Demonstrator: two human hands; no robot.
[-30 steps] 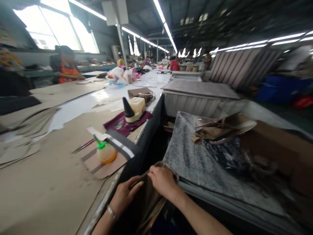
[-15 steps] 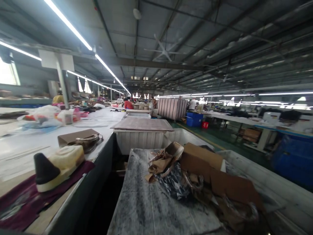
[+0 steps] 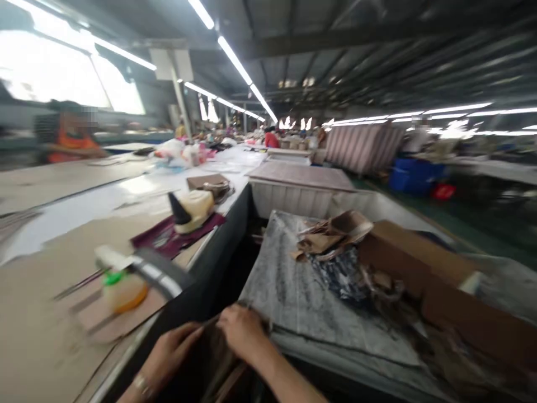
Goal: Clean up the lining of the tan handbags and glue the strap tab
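Low in the gap between the table and the bin, my right hand [image 3: 241, 330] has its fingers closed on the upper edge of a dark brown sheet of material [image 3: 216, 358]. My left hand [image 3: 172, 350], with a band at the wrist, closes on the same sheet's left edge. The sheet hangs down between my hands; its lower part is dark and blurred, and I cannot tell whether it is cloth or leather. To the left on the table, nearest my left hand, lie a small bottle with a green cap [image 3: 123, 291] and flat pinkish pieces [image 3: 100, 316].
A grey-streaked board [image 3: 289, 280] carries crumpled brown paper [image 3: 323, 240], black plastic [image 3: 339, 277] and brown cardboard [image 3: 419, 263]. On the long table [image 3: 50, 263] stands a cream container with a black cone [image 3: 195, 210] on purple cloth. A person in orange [image 3: 73, 134] is across the table.
My view has swung left and down, so the scene shifts right and up. Both my hands have come into view, holding the brown sheet. The green-capped bottle now shows.
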